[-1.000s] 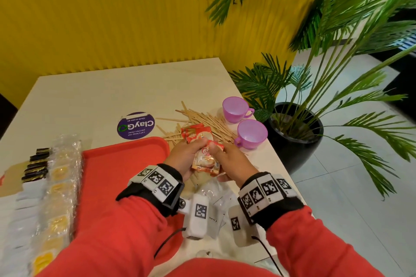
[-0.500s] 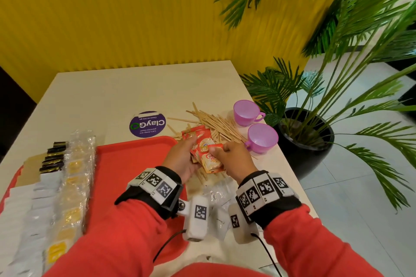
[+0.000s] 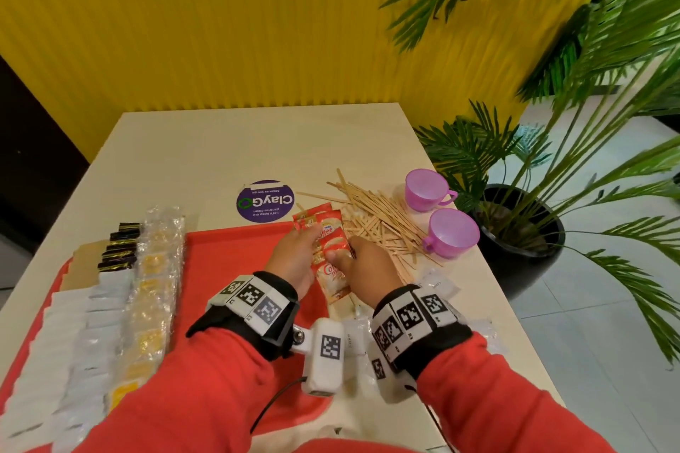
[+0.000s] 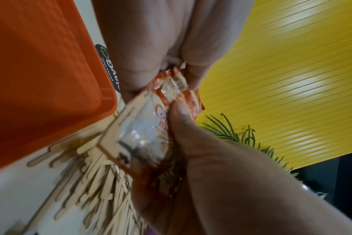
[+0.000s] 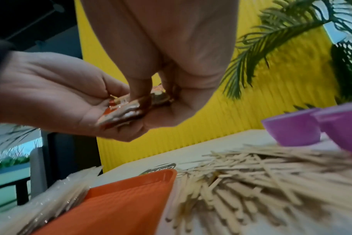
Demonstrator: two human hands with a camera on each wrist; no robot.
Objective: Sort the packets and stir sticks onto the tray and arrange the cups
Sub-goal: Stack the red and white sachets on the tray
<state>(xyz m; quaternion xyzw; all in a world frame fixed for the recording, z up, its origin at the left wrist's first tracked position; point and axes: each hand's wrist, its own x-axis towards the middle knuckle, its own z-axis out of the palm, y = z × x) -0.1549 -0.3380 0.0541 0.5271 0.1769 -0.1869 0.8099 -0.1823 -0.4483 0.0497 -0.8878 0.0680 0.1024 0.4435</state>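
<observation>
Both hands have drawn nearer the body since a second ago, bringing the small stack of red-and-white creamer packets (image 3: pixel 328 250) from above the stick pile to the right rim of the flat red plastic tray (image 3: pixel 235 254). They are raised off the table, their long axis running from near the person away toward the yellow wall, printed faces up. The left hand (image 3: pixel 292 261) grasps the stack's far part between thumb and fingers; the right hand (image 3: pixel 362 267) pinches a packet at the near end, thumb on top. How many packets the stack holds cannot be made out, as fingers cover its middle.

Just right of them a loose heap of pale wooden stir sticks (image 3: pixel 375 222) spreads on the cream table (image 3: pixel 228 143), reaching the two purple plastic cups (image 3: pixel 450 236) that stand upright near the table's right edge. Clear packets under the wrists are mostly hidden. Rows of white, clear-yellow and black packets (image 3: pixel 110 298) fill the tray's left part, cut off by the frame; its middle stays bare.
</observation>
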